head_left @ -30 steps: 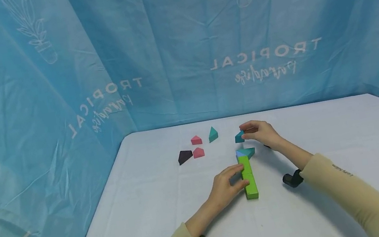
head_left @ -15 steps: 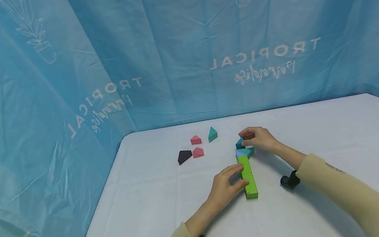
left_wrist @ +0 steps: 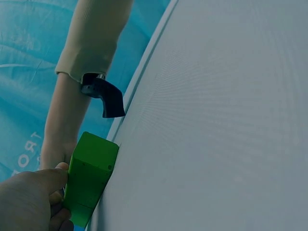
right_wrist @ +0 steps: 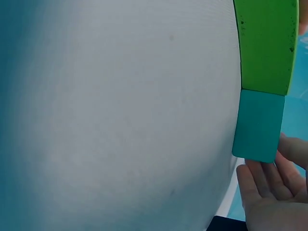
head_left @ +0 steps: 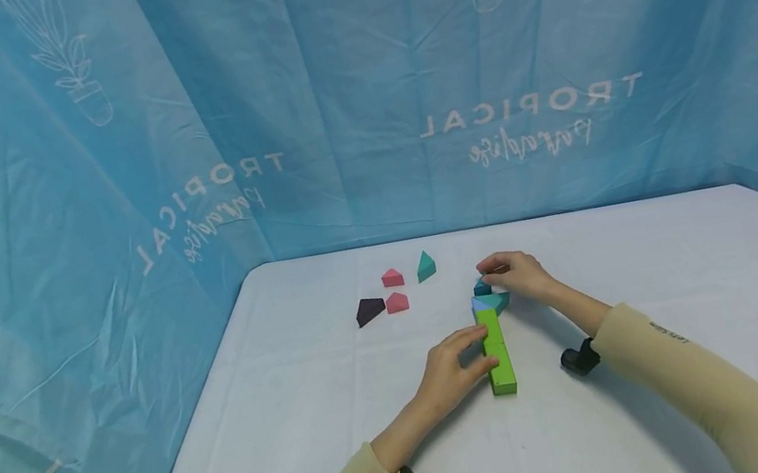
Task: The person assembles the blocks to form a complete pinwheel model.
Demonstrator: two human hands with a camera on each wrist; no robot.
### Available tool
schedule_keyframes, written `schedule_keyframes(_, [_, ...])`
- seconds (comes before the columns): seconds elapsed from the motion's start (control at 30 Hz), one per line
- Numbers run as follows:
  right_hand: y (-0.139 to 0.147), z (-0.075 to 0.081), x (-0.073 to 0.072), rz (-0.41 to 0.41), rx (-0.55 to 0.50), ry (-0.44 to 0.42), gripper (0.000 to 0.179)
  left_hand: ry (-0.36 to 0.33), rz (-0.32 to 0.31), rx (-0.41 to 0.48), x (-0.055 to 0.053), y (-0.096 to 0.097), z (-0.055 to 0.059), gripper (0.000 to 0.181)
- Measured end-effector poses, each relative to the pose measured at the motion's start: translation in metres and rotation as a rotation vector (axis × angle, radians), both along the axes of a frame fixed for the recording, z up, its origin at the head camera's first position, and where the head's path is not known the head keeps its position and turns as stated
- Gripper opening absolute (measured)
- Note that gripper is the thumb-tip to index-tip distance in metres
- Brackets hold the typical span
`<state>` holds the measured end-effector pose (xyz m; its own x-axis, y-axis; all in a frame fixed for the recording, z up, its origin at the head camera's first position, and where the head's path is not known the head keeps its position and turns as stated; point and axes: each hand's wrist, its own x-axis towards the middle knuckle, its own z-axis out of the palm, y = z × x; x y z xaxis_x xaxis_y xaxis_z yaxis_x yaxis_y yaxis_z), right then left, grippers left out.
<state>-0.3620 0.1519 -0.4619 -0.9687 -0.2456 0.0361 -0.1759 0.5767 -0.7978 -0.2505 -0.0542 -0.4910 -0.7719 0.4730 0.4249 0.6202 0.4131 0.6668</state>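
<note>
Two green rectangular blocks (head_left: 500, 371) lie end to end on the table in the head view. My left hand (head_left: 448, 381) rests against their left side, thumb and forefinger touching them. At their far end sit a light-blue triangular block (head_left: 480, 303) and a teal triangular block (head_left: 497, 301), side by side. My right hand (head_left: 519, 277) pinches a small dark-blue triangular block (head_left: 482, 288) just beyond these two, its fingertips covering part of it. In the right wrist view, a teal face (right_wrist: 260, 126) meets the green block's end. The left wrist view has my left thumb against the green block (left_wrist: 91, 168).
Loose on the left lie a dark trapezoid block (head_left: 369, 311), two pink blocks (head_left: 397, 303) and an upright-looking teal triangular block (head_left: 426, 266). A white cloth covers the table (head_left: 284, 388). Blue curtains (head_left: 356, 105) hang behind and at the left.
My right hand has come nearer with the dark-blue triangular block and brought it up to the light-blue and teal blocks. My left hand has stayed at the green blocks.
</note>
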Motion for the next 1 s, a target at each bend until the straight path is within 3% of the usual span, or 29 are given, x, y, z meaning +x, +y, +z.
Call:
schedule_keyframes(0.73, [-0.005,0.007,0.01,0.044,0.039,-0.036,0.035,0.01,-0.003,0.012,0.001,0.0,0.001,0.045])
schedule_keyframes(0.87, [0.003,0.022,0.01,0.022,-0.042,-0.035,0.039,0.025,-0.003,0.003,0.001,0.0,0.0,0.044])
schedule_keyframes(1.0, [0.023,0.045,0.011,-0.055,-0.185,-0.01,0.048,0.014,-0.003,-0.005,0.0,-0.001,0.0,0.045])
